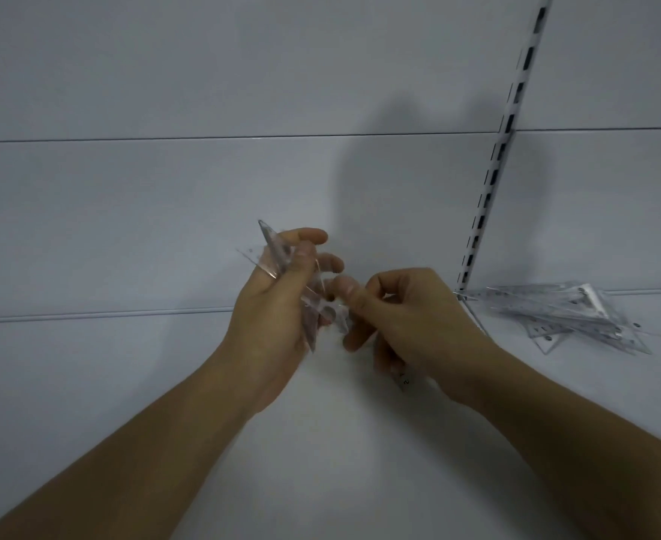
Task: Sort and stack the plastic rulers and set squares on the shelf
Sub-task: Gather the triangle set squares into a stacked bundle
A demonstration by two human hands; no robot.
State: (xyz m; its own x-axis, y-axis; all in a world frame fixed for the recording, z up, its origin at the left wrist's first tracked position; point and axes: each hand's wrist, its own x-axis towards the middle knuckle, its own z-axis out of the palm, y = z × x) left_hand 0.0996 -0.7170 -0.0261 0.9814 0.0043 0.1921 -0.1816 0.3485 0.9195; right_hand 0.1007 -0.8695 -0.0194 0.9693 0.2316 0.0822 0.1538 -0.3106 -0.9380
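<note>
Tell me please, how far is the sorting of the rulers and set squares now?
No finished stack shows yet. The left hand holds a few clear set squares; the right hand pinches a clear piece beside them. A mixed loose pile lies unsorted on the shelf.

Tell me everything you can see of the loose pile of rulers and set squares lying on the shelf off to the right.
The pile of rulers and set squares is clear, see-through plastic with faint printed scale marks. It lies flat on the white shelf, to the right of the slotted upright and near the back panel. The pieces overlap loosely and fan out at different angles; long straight strips and at least one triangular corner show. How many there are cannot be told. Neither hand touches it.
</note>
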